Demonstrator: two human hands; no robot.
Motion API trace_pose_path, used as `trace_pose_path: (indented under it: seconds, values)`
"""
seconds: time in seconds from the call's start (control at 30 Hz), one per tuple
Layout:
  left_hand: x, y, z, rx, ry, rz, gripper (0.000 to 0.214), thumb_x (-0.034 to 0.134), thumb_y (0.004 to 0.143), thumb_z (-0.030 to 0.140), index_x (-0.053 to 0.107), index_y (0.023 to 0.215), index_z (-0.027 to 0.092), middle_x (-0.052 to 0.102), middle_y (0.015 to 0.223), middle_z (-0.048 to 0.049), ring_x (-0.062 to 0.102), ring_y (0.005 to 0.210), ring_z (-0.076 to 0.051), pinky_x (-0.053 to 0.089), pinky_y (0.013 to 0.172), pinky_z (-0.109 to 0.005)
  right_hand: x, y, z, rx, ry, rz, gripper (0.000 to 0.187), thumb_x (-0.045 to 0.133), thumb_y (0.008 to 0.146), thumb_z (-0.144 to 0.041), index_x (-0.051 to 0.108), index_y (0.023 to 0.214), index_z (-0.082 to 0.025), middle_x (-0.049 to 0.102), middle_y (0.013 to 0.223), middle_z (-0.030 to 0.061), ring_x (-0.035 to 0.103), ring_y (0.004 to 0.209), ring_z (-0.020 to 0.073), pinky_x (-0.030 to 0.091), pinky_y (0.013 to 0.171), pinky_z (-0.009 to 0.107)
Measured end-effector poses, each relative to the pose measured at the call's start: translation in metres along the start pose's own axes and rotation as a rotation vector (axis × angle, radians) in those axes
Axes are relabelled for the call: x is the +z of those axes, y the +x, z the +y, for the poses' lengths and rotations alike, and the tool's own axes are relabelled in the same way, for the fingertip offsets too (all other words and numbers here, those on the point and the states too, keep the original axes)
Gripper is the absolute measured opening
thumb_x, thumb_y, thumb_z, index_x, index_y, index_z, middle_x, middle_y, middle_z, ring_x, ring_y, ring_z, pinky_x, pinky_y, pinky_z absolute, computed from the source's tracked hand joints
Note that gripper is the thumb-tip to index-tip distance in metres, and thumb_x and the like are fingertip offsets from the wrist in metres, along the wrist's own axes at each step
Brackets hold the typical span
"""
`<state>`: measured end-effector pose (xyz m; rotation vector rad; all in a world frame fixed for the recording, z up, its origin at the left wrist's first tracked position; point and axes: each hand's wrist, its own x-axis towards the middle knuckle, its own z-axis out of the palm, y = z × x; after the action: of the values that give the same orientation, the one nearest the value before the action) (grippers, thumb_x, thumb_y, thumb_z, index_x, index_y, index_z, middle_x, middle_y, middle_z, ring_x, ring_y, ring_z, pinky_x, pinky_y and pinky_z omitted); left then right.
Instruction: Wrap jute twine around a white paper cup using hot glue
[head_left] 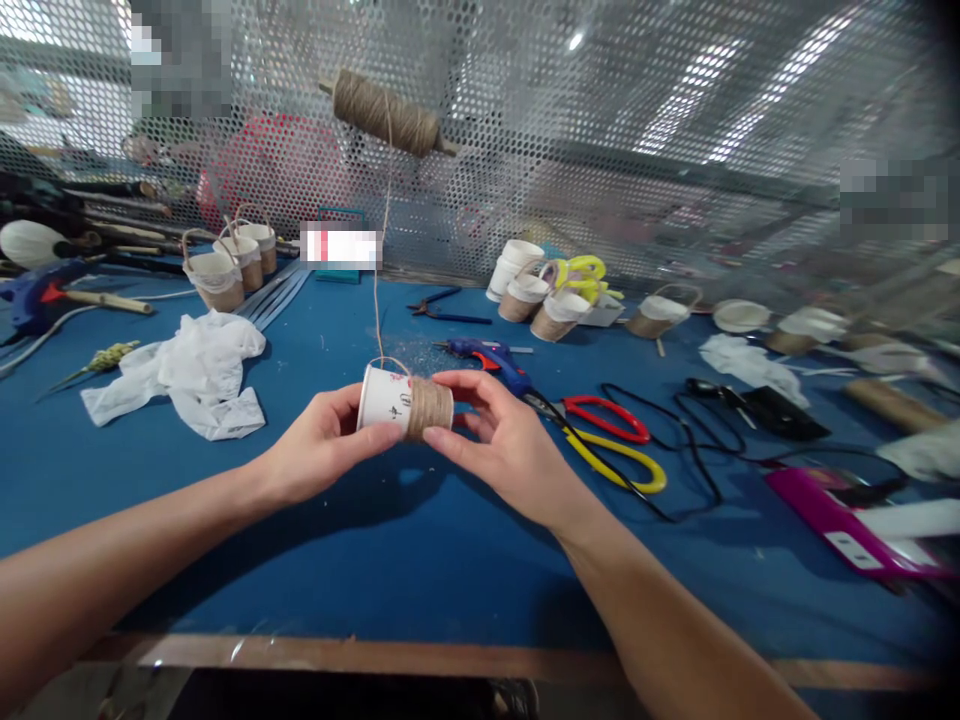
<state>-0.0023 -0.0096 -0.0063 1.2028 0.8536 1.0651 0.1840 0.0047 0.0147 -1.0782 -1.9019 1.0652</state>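
A white paper cup lies on its side between my hands, its rim end to the left. Twine is wound round the right part of the cup. My left hand grips the white rim end, thumb in front. My right hand is closed round the wound end, its thumb at the lower edge of the twine. From the cup a strand runs up to a twine spool on a stick against the perforated metal screen. A blue glue gun lies just beyond my right hand.
Scissors with red and yellow handles and a purple power strip lie to the right, among black cables. Pliers and several twine-wrapped cups are at the back. White lace cloth lies left.
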Motion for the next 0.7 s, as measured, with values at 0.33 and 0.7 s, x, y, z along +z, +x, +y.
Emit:
trace_pose_path:
  seconds: [0.33, 0.7]
  values:
    - [0.003, 0.003, 0.01, -0.155, -0.34, 0.077, 0.019, 0.068, 0.064, 0.02, 0.067, 0.08, 0.01, 0.067, 0.071, -0.0031, 0.056, 0.064, -0.012, 0.042, 0.064, -0.021, 0.005, -0.004, 0.007, -0.51, -0.477, 0.064, 0.042, 0.059, 0.072, -0.01, 0.041, 0.107, -0.022, 0.046, 0.109, 0.0091, 0.046, 0.106, 0.0218, 0.043, 0.089, 0.042]
    - [-0.002, 0.004, -0.004, -0.061, -0.033, 0.126, 0.031, 0.062, 0.072, 0.041, 0.064, 0.07, 0.011, 0.058, 0.061, 0.0008, 0.046, 0.055, -0.008, 0.035, 0.055, -0.02, 0.011, -0.006, 0.006, -0.444, -0.38, 0.06, 0.031, 0.059, 0.078, -0.025, 0.045, 0.105, -0.021, 0.052, 0.102, 0.008, 0.051, 0.097, 0.0197, 0.048, 0.082, 0.039]
